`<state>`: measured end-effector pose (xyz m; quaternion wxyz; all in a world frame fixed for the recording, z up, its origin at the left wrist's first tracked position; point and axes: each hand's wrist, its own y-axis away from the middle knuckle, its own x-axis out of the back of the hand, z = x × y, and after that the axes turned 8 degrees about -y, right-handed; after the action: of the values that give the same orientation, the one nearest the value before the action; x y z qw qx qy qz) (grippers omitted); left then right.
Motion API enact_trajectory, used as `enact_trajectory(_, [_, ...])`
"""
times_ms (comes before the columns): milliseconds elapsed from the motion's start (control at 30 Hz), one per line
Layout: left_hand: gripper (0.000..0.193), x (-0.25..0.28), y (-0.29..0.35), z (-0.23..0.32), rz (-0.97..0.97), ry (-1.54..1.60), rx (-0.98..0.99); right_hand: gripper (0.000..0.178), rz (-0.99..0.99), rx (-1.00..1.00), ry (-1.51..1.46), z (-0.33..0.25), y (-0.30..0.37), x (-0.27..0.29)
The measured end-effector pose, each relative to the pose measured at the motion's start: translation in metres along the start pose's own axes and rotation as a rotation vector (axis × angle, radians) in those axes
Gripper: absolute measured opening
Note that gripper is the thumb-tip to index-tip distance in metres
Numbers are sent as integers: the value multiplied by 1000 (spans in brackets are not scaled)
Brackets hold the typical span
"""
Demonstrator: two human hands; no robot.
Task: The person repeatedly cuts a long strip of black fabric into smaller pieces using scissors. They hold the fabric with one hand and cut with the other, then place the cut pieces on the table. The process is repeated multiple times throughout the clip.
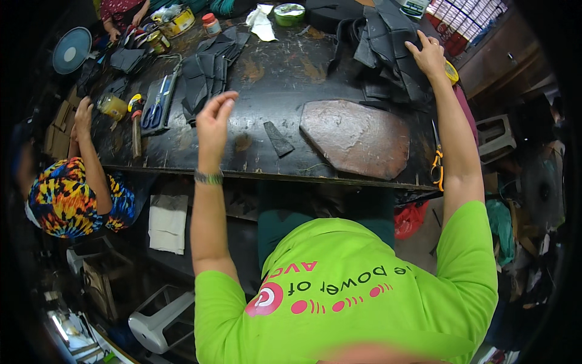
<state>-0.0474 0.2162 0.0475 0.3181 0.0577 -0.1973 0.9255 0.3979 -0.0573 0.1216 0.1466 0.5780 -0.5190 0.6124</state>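
Note:
At the far right of the table, my right hand (429, 57) rests with spread fingers at the edge of a heap of black flat cut pieces (388, 51), seemingly leather or fabric. My left hand (213, 124) hovers over the table's near half, its fingers stretched forward and nothing seen in them. Just beyond it lies another stack of black cut pieces (206, 73). A single small dark strip (279, 139) lies flat between my arms. To its right sits a worn brown board (357, 138) with cut-off corners.
Orange-handled scissors (437, 170) lie by my right arm. A hammer (136, 124), blue-handled scissors (156, 112) and a jar of yellowish stuff (113, 107) are at the left. A co-worker in a colourful top (70, 197) sits left; another person's hand (113, 33) is at the far left.

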Motion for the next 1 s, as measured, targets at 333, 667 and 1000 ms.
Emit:
enact_trajectory(333, [69, 77, -144, -112, 238, -1085, 350, 45, -178, 632, -648, -120, 196, 19])
enact_trajectory(667, [48, 89, -119, -97, 454, -850, 34, 46, -853, 1096, -769, -215, 333, 16])
enact_trajectory(1000, [28, 18, -21, 2, 363, -627, -645, 61, -1413, -753, -2201, -150, 269, 24])
